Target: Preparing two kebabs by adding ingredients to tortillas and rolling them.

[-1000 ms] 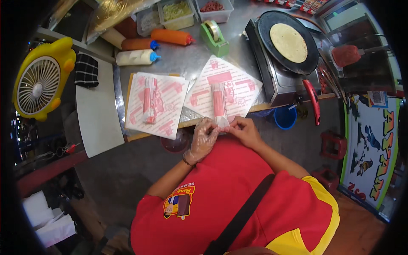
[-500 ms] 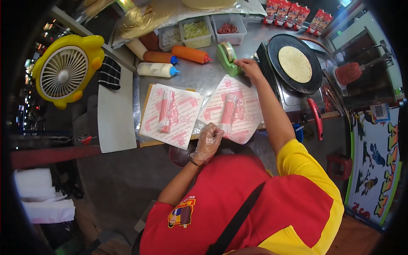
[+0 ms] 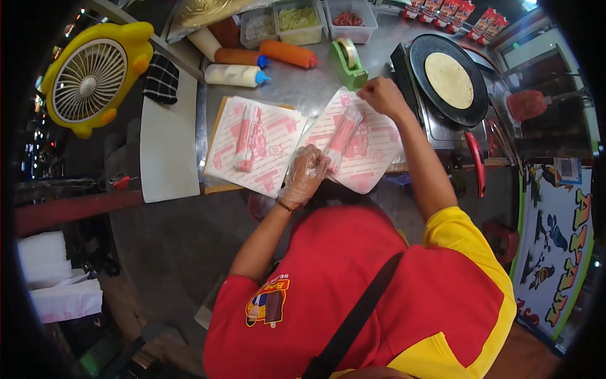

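My left hand (image 3: 307, 172), in a clear plastic glove, pinches the near end of a roll wrapped in printed white paper (image 3: 345, 136). That roll lies slanted on a sheet of red-printed paper (image 3: 372, 155). My bare right hand (image 3: 383, 98) is over the far right edge of the sheet, its fingers closed; what they hold, if anything, is too small to make out. Just beyond it stands a green tape dispenser (image 3: 353, 77) with a tape roll. To the left, a second wrapped roll (image 3: 247, 138) lies on a stack of printed paper sheets (image 3: 278, 142).
On the right, a flatbread (image 3: 449, 80) lies on a black round pan (image 3: 483, 95) with a red handle. Sauce bottles (image 3: 233, 76) lie at the back left, near tubs of shredded filling (image 3: 297, 24). A yellow fan (image 3: 88, 82) stands far left.
My right hand has come away from the tape dispenser toward the wrapped roll. The roll under my left hand has turned to a steeper slant. The whole view has shifted slightly.
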Available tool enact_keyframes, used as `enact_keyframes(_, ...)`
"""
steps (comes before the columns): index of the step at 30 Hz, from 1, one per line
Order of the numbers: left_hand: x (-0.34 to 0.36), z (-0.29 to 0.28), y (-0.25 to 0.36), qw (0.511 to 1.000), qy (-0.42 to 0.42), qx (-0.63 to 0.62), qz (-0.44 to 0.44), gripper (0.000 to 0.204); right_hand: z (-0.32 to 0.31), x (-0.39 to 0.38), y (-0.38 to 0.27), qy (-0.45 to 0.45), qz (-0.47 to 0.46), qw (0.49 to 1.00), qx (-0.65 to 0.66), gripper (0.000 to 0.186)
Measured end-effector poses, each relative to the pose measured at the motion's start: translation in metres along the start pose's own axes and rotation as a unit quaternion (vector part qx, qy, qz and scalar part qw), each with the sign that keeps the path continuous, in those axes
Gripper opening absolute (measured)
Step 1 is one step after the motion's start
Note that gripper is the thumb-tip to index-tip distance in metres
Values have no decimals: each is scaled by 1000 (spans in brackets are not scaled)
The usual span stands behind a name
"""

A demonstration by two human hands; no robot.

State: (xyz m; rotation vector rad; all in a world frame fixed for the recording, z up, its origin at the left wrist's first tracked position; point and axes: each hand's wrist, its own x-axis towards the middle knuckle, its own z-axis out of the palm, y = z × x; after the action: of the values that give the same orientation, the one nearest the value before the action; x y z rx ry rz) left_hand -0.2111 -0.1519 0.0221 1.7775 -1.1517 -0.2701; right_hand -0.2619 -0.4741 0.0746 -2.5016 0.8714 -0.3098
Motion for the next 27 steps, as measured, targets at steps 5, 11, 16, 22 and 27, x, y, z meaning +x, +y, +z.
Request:
enact_keyframes(5, 5, 2, 5, 999, -26, -35, 6, 19, 8, -63, -53, -348, -334, 876, 12, 26)
enact_keyframes(11, -8, 3, -2, 1000, -22, 2, -10, 17, 7, -89, -34, -235, -332, 910, -75, 28)
enact_keyframes(16, 22, 4, 33, 994, 28, 106, 5, 39, -1, -119, 12, -138, -200, 970, 12, 25)
enact_keyframes(22, 81, 35, 15, 963, -184, 161, -115, 63, 18, -148, 19, -23, -113, 983, 142, 21)
enact_keyframes(27, 55, -43, -6, 968, -158, -113, -158, 55, 24, -175, 6, -11, -109, 975, 194, 17)
